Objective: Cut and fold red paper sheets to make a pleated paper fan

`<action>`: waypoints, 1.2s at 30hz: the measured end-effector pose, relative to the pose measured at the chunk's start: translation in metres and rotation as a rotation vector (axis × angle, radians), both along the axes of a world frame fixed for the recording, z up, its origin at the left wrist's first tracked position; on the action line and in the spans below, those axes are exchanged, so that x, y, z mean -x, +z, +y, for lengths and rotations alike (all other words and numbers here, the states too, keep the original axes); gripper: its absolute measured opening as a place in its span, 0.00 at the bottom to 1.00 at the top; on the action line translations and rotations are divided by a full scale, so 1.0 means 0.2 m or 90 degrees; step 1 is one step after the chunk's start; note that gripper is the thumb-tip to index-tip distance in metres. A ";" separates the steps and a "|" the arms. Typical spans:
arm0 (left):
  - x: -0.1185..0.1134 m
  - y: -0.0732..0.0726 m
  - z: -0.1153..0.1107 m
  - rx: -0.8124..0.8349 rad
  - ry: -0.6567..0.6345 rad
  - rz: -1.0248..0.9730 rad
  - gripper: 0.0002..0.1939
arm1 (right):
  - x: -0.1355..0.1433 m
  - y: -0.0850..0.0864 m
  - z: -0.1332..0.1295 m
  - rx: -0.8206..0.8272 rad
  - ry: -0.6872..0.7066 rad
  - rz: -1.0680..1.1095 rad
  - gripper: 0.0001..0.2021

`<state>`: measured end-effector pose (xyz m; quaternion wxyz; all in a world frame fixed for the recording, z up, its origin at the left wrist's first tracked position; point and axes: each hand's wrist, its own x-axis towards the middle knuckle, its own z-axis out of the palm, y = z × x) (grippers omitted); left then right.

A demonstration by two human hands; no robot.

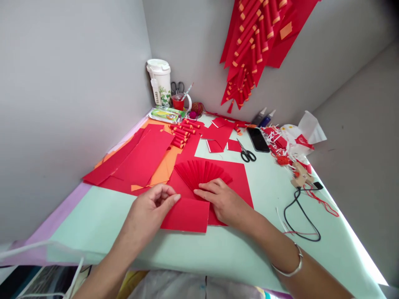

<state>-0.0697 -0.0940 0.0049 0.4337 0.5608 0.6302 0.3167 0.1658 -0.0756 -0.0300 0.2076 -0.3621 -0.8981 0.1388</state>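
My left hand [152, 211] pinches the upper left edge of a smooth rectangular red paper sheet [187, 216], with thumb and fingertips closed on it. This sheet lies at the near side of the table, partly over a larger red sheet [243, 178]. A pleated red paper fan [199, 168] is spread on the larger sheet, folds pointing away from me. My right hand [222, 199] rests on the fan's lower end, fingers stretched out and its thumb hidden.
Red sheets [140, 155] over orange paper lie left, beside small red paper rolls [181, 135]. Behind stand a white cup [159, 81] and red pot [178, 103]. Scissors [247, 154], a phone [258, 139], paper scraps [276, 139] and a glue gun [301, 176] with its cord lie right.
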 end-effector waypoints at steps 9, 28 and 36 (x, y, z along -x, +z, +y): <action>-0.07 -0.08 -0.02 -0.060 0.022 0.230 0.10 | 0.00 -0.02 -0.01 0.015 -0.010 -0.013 0.30; 0.02 -0.22 -0.19 -0.539 -0.283 0.327 0.12 | -0.01 -0.02 -0.01 0.003 -0.012 -0.014 0.29; 0.01 -0.22 -0.16 -0.540 -0.265 0.303 0.08 | -0.01 -0.01 -0.01 0.007 -0.009 -0.014 0.29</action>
